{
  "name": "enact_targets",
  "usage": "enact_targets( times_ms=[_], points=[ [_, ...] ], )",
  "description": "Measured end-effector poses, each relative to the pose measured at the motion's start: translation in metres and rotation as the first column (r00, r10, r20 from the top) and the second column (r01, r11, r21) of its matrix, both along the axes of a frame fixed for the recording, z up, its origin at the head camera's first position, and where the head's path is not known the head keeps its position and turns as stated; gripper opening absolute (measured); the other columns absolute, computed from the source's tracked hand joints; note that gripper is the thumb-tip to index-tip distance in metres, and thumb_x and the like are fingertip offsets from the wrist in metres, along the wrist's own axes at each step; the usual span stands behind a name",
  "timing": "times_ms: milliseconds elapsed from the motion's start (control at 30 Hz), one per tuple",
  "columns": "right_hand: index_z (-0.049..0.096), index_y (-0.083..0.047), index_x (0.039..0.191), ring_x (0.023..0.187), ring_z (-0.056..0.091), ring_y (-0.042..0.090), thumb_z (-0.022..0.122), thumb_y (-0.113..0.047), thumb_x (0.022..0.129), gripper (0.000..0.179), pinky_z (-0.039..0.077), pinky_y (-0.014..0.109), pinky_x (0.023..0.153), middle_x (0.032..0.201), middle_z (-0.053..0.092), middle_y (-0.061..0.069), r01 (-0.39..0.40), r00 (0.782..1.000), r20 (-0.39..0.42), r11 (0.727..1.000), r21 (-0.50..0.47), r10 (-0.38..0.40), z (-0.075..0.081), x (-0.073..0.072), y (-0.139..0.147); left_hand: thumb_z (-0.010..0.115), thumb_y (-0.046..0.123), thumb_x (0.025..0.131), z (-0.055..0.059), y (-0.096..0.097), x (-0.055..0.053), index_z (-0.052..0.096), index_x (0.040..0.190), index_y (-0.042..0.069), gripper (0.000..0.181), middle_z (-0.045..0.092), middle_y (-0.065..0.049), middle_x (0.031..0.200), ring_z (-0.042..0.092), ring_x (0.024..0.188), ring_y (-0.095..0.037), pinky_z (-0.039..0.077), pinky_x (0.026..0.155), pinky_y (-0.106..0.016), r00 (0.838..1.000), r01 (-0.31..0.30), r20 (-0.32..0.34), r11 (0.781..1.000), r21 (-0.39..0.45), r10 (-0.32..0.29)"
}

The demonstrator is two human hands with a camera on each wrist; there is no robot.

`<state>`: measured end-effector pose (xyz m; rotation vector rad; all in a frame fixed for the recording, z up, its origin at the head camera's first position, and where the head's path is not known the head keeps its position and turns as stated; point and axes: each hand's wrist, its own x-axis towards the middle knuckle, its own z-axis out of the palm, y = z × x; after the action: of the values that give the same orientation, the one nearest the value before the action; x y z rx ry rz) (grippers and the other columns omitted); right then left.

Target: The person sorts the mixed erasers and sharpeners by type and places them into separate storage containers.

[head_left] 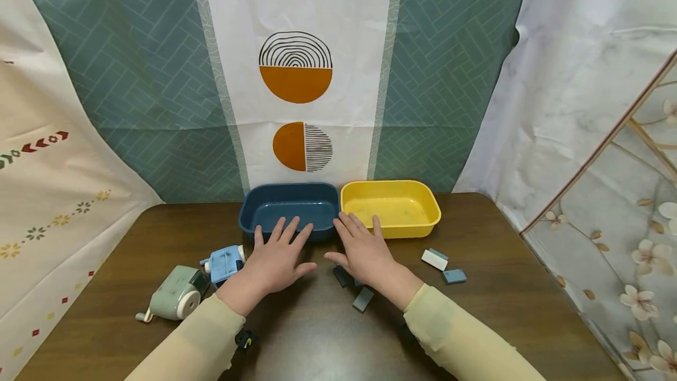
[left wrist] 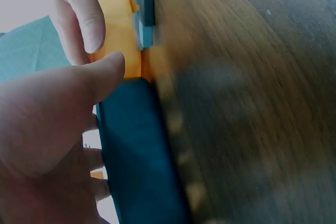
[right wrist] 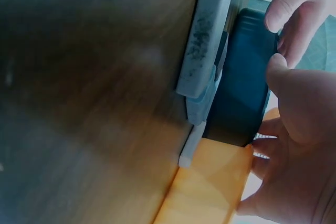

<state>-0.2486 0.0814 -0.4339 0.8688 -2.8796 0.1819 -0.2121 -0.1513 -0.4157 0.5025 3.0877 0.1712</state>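
My left hand (head_left: 271, 264) is held with fingers spread over the front side of a navy blue plastic bin (head_left: 264, 211). My right hand (head_left: 365, 254), also spread, is near the front left corner of a yellow bin (head_left: 394, 201). Neither hand holds anything; whether fingertips touch the rims cannot be told. Around the right hand lie small eraser-like blocks: a dark one (head_left: 342, 276), a grey one (head_left: 362, 299) and a blue one partly hidden beneath the hand. In the right wrist view, a smudged grey block (right wrist: 202, 43) stands out in front of the bins.
Left of the left forearm stand a green crank pencil sharpener (head_left: 173, 296) and a blue one (head_left: 224, 263). Farther right lie a white-topped block (head_left: 435, 260) and a blue-grey block (head_left: 454, 276). Behind the bins, a patterned cloth (head_left: 158, 75) hangs at the table's back edge.
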Motion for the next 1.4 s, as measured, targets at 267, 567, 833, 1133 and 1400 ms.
enact_targets(
  times_ms=[267, 567, 833, 1133, 1400],
  points=[
    [0.043, -0.008, 0.170, 0.165, 0.031, 0.033, 0.058, -0.063, 0.109, 0.083, 0.016, 0.073, 0.130, 0.178, 0.035, 0.012, -0.004, 1.000, 0.022, 1.000, -0.028, 0.004, 0.001, 0.000, -0.001, 0.069, 0.056, 0.107, -0.003, -0.003, -0.003, 0.037, 0.174, 0.017, 0.084, 0.028, -0.019, 0.180, 0.022, 0.165, -0.049, 0.012, 0.121, -0.087, 1.000, 0.001, -0.011, 1.000, -0.005, -0.002],
    [0.040, -0.010, 0.172, 0.166, 0.029, 0.034, 0.059, -0.061, 0.109, 0.083, 0.015, 0.070, 0.131, 0.178, 0.034, 0.013, -0.031, 0.999, 0.018, 0.999, -0.015, 0.031, 0.001, 0.000, 0.005, 0.068, 0.057, 0.107, -0.001, -0.004, -0.001, 0.039, 0.173, 0.013, 0.084, 0.032, -0.019, 0.178, 0.026, 0.164, -0.047, 0.012, 0.123, -0.084, 0.997, 0.003, -0.076, 1.000, -0.021, -0.004],
    [0.037, -0.011, 0.173, 0.167, 0.024, 0.032, 0.057, -0.062, 0.110, 0.084, 0.012, 0.068, 0.132, 0.180, 0.029, 0.013, -0.059, 0.997, 0.047, 0.998, -0.015, 0.059, -0.001, -0.005, 0.007, 0.068, 0.058, 0.107, 0.004, -0.009, 0.001, 0.040, 0.172, 0.012, 0.084, 0.034, -0.018, 0.178, 0.028, 0.164, -0.046, 0.012, 0.125, -0.082, 0.994, -0.001, -0.106, 0.999, -0.051, -0.004],
    [0.037, -0.012, 0.173, 0.167, 0.026, 0.032, 0.057, -0.064, 0.109, 0.085, 0.014, 0.069, 0.132, 0.180, 0.030, 0.012, -0.061, 0.997, 0.039, 0.998, -0.014, 0.062, -0.002, -0.007, 0.007, 0.066, 0.059, 0.107, 0.005, -0.016, 0.007, 0.040, 0.172, 0.012, 0.084, 0.035, -0.017, 0.177, 0.029, 0.164, -0.044, 0.012, 0.125, -0.082, 0.992, -0.011, -0.128, 0.997, -0.075, 0.001],
    [0.040, -0.009, 0.171, 0.165, 0.030, 0.034, 0.060, -0.060, 0.109, 0.083, 0.015, 0.069, 0.132, 0.179, 0.033, 0.015, -0.074, 0.996, 0.045, 0.997, -0.028, 0.075, 0.002, -0.001, 0.007, 0.069, 0.056, 0.106, 0.004, -0.027, 0.019, 0.044, 0.170, 0.011, 0.082, 0.040, -0.016, 0.175, 0.034, 0.162, -0.044, 0.012, 0.125, -0.082, 0.981, -0.014, -0.193, 0.997, -0.074, 0.000]
  ],
)
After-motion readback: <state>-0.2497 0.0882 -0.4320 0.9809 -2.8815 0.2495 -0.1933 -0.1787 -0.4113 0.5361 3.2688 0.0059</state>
